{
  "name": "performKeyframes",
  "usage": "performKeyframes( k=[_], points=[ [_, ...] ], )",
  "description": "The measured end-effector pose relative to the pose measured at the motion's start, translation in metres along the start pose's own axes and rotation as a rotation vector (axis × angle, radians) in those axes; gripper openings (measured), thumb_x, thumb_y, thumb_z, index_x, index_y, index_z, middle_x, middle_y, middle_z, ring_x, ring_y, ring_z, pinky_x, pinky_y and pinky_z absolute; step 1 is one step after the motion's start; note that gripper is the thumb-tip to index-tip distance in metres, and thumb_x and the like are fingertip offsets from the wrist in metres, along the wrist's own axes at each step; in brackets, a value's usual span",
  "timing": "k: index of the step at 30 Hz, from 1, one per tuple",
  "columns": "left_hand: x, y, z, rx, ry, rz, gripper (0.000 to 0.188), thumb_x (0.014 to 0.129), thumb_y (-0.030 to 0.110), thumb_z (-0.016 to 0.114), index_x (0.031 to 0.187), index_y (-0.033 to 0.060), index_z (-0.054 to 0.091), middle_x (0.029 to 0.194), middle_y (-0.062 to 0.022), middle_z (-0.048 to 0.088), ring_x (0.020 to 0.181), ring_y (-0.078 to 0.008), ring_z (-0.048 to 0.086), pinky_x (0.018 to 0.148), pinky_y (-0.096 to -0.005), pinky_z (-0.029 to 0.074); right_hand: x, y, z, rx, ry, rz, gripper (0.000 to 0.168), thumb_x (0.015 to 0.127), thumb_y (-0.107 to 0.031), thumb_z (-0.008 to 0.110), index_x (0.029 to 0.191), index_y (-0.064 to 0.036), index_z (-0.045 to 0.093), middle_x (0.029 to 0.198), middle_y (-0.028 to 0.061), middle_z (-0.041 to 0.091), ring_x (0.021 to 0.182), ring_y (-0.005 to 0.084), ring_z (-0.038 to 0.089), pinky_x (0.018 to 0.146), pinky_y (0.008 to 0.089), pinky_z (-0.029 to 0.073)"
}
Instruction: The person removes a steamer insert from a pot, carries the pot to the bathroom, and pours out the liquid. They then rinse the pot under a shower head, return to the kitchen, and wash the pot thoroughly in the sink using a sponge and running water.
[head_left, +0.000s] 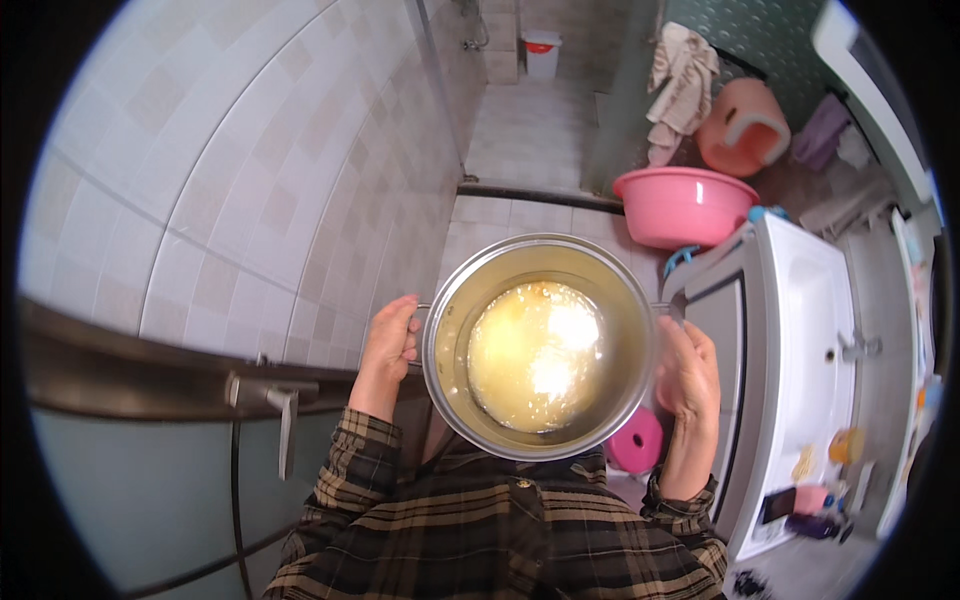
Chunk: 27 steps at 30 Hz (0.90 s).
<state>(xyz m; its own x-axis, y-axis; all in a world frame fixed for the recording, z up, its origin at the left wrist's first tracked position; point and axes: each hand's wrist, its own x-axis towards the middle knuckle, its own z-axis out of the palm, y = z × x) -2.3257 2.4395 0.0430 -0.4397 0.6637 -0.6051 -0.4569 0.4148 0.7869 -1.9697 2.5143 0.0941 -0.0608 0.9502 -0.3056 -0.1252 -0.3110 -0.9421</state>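
A round stainless-steel pot (541, 244) is held level in front of my body, above the tiled floor. Yellowish, shiny liquid (517, 360) covers its bottom and throws back bright glare. My left hand (390, 337) grips the loop handle on the pot's left side. On the opposite side, my right hand (690, 367) is closed around the other handle, which the fingers partly hide.
A white washbasin (814, 300) with a faucet (859, 346) runs along the right. Beyond the pot stand a pink basin (686, 210) and a shower doorway with a dark threshold (540, 196). A pink stool (636, 441) is low beside me. On the left is a door handle (285, 427).
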Motion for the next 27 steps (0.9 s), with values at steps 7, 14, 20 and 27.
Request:
performKeyframes(
  k=[7, 14, 20, 27],
  points=[
    [0.13, 0.082, 0.052, -0.015, 0.116, 0.048, 0.03, 0.084, 0.02, 0.053, 0.111, 0.0067, 0.052, 0.065, 0.0017, 0.045, 0.043, -0.0036, 0.03, 0.037, -0.02, 0.024, 0.183, -0.031, 0.057, -0.082, -0.053, 0.029, 0.027, 0.085, -0.021, 0.054, 0.092, 0.004, 0.056, 0.052, -0.0016, 0.038, 0.045, 0.0081, 0.038, 0.044, 0.0219, 0.037],
    [0.264, 0.169, 0.118, 0.014, 0.098, 0.066, 0.033, 0.084, 0.018, 0.053, 0.113, 0.0028, 0.052, 0.066, 0.0018, 0.046, 0.046, -0.0037, 0.033, 0.039, -0.0197, 0.026, 0.337, -0.036, 0.097, -0.124, 0.072, 0.13, 0.027, 0.087, -0.022, 0.052, 0.09, 0.005, 0.054, 0.051, 0.0013, 0.043, 0.042, 0.0106, 0.043, 0.041, 0.0227, 0.036],
    [0.326, 0.259, 0.187, 0.069, 0.04, 0.275, 0.033, 0.085, 0.015, 0.053, 0.115, 0.0026, 0.051, 0.069, 0.0032, 0.048, 0.053, -0.0021, 0.037, 0.043, -0.0173, 0.027, 0.474, -0.006, 0.113, -0.021, 0.077, 0.322, 0.022, 0.088, -0.027, 0.05, 0.086, -0.005, 0.053, 0.05, 0.0, 0.045, 0.042, 0.0106, 0.044, 0.039, 0.0253, 0.036],
    [0.388, 0.347, 0.245, 0.065, 0.113, 0.341, 0.03, 0.086, 0.015, 0.052, 0.115, 0.0074, 0.053, 0.066, 0.0055, 0.046, 0.044, 0.0002, 0.031, 0.037, -0.0152, 0.023, 0.634, -0.042, 0.176, -0.076, 0.01, 0.335, 0.027, 0.089, -0.033, 0.048, 0.081, -0.008, 0.055, 0.051, -0.0028, 0.043, 0.042, 0.0084, 0.04, 0.038, 0.0245, 0.032]
  ],
)
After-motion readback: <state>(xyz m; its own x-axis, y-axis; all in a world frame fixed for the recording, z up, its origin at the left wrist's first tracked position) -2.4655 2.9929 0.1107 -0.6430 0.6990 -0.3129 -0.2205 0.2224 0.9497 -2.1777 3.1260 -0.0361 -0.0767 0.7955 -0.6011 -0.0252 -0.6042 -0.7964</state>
